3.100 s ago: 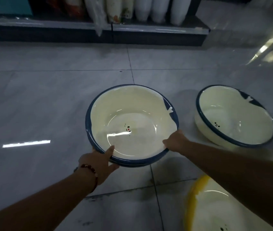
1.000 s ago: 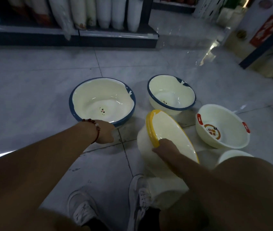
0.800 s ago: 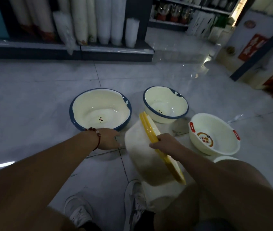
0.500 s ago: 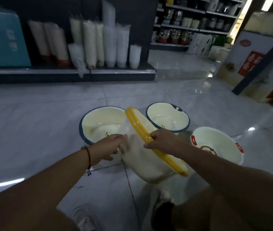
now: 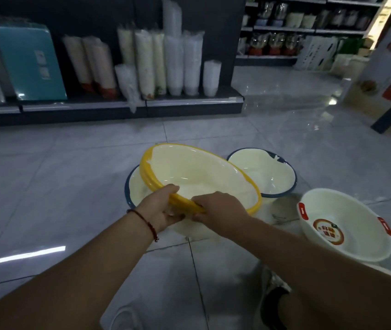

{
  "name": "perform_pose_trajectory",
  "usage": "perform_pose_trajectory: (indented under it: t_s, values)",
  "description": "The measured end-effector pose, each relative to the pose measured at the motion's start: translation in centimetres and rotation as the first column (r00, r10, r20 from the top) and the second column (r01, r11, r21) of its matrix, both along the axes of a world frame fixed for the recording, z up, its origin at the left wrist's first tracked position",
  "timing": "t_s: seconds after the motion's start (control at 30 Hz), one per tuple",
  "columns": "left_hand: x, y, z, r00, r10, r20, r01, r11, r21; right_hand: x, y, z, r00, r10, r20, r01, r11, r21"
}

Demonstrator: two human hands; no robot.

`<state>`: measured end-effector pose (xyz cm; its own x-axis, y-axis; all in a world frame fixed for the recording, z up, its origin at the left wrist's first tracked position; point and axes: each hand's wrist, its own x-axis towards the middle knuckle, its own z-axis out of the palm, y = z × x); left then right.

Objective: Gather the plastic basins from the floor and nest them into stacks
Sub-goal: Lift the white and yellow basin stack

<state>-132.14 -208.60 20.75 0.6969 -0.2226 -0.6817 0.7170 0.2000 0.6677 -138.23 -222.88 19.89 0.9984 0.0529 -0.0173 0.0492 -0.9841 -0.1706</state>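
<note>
Above the large blue-rimmed basin (image 5: 134, 186) on the tiled floor (image 5: 46, 186), the tilted yellow-rimmed basin (image 5: 197, 172) is held at its near rim by the left hand (image 5: 160, 209) and right hand (image 5: 218, 208), fingers curled around it, beside a smaller blue-rimmed basin (image 5: 268, 172).

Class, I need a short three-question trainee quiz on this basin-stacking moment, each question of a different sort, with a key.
1. True or false: both hands grip the yellow-rimmed basin.
2. Which basin lies under the held one? A) the large blue-rimmed basin B) the white basin with red handles C) the small blue-rimmed basin
3. Fill in: the bead bracelet is on the ___ wrist.

Key: 1 true: left hand and right hand hold its near rim. 2 A. 3 left.
</note>
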Motion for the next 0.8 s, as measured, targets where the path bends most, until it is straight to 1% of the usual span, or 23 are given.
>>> perform_pose_trajectory:
  t_s: [0.03, 0.07, 0.1, 0.13, 0.17, 0.2, 0.23, 0.27, 0.3, 0.33, 0.37, 0.47, 0.5, 0.53, 0.6, 0.67, 0.73, 0.8]
  values:
    - [0.6, -0.2, -0.2, 0.999, 0.028, -0.020, -0.029, 1.000, -0.009, 0.9, -0.4, -0.3, 1.000, -0.025, 0.001, 0.025, 0.999, 0.039]
    - [1.2, -0.3, -0.3, 0.998, 0.052, -0.038, -0.052, 0.999, -0.007, 2.0, -1.1, -0.9, 0.996, -0.088, -0.009, 0.088, 0.990, 0.109]
    - [1.9, -0.3, -0.5, 0.997, 0.063, -0.052, -0.062, 0.998, 0.017, 3.0, -1.8, -1.1, 0.982, -0.183, -0.037, 0.187, 0.960, 0.209]
    - [2.8, -0.1, -0.6, 0.996, 0.069, -0.062, -0.067, 0.997, 0.038, 4.2, -3.0, -1.3, 0.950, -0.295, -0.101, 0.311, 0.893, 0.326]
    - [3.9, 0.3, -1.1, 0.994, 0.080, -0.077, -0.076, 0.996, 0.050, 5.3, -4.3, -1.5, 0.901, -0.388, -0.192, 0.432, 0.779, 0.454]
    - [5.1, 0.9, -1.7, 0.990, 0.104, -0.091, -0.099, 0.993, 0.062, 6.4, -5.8, -1.7, 0.837, -0.455, -0.304, 0.543, 0.617, 0.569]
    - [6.3, 1.4, -2.5, 0.987, 0.128, -0.097, -0.119, 0.989, 0.085, 7.2, -7.3, -2.1, 0.760, -0.496, -0.420, 0.637, 0.437, 0.635]
    - [7.5, 1.9, -3.1, 0.986, 0.140, -0.094, -0.130, 0.985, 0.111, 7.8, -8.7, -2.5, 0.678, -0.512, -0.527, 0.712, 0.280, 0.644]
    - [8.5, 2.1, -3.6, 0.987, 0.137, -0.084, -0.126, 0.984, 0.128, 8.4, -9.9, -3.1, 0.601, -0.511, -0.614, 0.768, 0.156, 0.621]
    - [9.4, 2.3, -4.0, 0.989, 0.129, -0.070, -0.119, 0.984, 0.129, 9.1, -10.8, -3.8, 0.542, -0.485, -0.687, 0.803, 0.057, 0.593]
    - [10.4, 2.4, -4.4, 0.991, 0.120, -0.053, -0.113, 0.985, 0.128, 10.0, -11.3, -4.7, 0.515, -0.431, -0.741, 0.812, -0.033, 0.583]
    - [13.2, 3.5, -6.2, 0.998, 0.067, -0.014, -0.065, 0.991, 0.119, 14.1, -10.0, -7.9, 0.550, -0.236, -0.801, 0.744, -0.297, 0.598]
    - [14.1, 4.1, -7.1, 0.999, 0.037, -0.010, -0.036, 0.991, 0.129, 15.5, -8.8, -8.8, 0.552, -0.227, -0.802, 0.720, -0.356, 0.596]
    - [15.0, 4.7, -8.2, 1.000, 0.013, -0.006, -0.012, 0.990, 0.139, 16.6, -7.8, -9.5, 0.542, -0.257, -0.800, 0.715, -0.360, 0.600]
    - [16.7, 5.5, -10.1, 1.000, -0.014, 0.012, 0.012, 0.984, 0.180, 18.7, -6.3, -10.7, 0.517, -0.357, -0.778, 0.720, -0.311, 0.621]
    - [18.0, 5.7, -11.9, 0.998, -0.054, 0.016, 0.049, 0.967, 0.249, 20.0, -5.8, -11.6, 0.494, -0.394, -0.775, 0.726, -0.303, 0.617]
    - [18.5, 5.9, -13.5, 0.994, -0.111, -0.022, 0.113, 0.951, 0.289, 21.1, -5.7, -13.0, 0.459, -0.382, -0.802, 0.741, -0.333, 0.583]
    - [18.7, 6.3, -14.8, 0.984, -0.161, -0.081, 0.178, 0.939, 0.293, 21.6, -5.6, -14.2, 0.430, -0.348, -0.833, 0.747, -0.382, 0.545]
